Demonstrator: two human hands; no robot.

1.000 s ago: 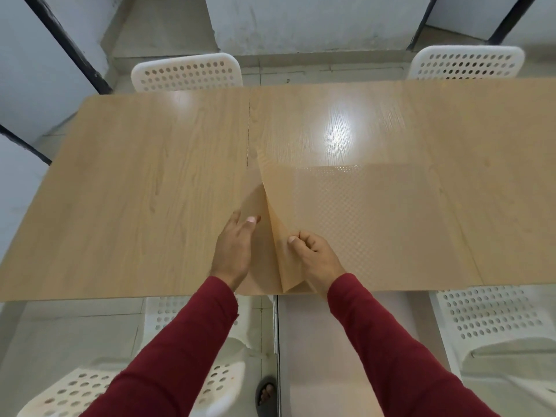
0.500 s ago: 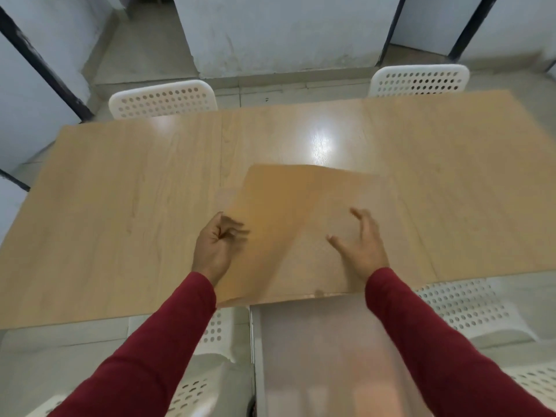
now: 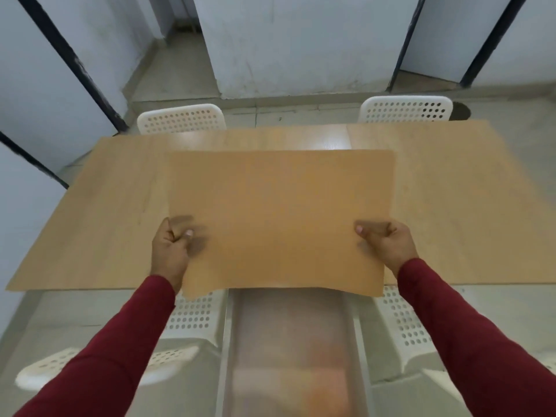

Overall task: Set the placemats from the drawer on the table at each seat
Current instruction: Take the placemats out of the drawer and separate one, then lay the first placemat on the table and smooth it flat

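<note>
A tan, thin placemat [image 3: 279, 218] is spread flat in the air above the near middle of the wooden table [image 3: 114, 206]. My left hand [image 3: 170, 251] pinches its left edge, thumb on top and fingers underneath. At the right edge my right hand [image 3: 388, 242] pinches it the same way. The mat's near edge hangs past the table's front edge and curls slightly at its left corner. Whether other placemats lie under it is hidden.
Two white perforated chairs [image 3: 182, 118] [image 3: 406, 108] stand at the far side of the table. Two more white chairs [image 3: 189, 317] [image 3: 403, 320] stand at the near side, left and right of me. Grey walls with dark frames lie beyond.
The placemat was lying on the table with one edge peeled up. Now both hands hold it by its sides, lifted and spread out, and my view has pulled back from the table.
</note>
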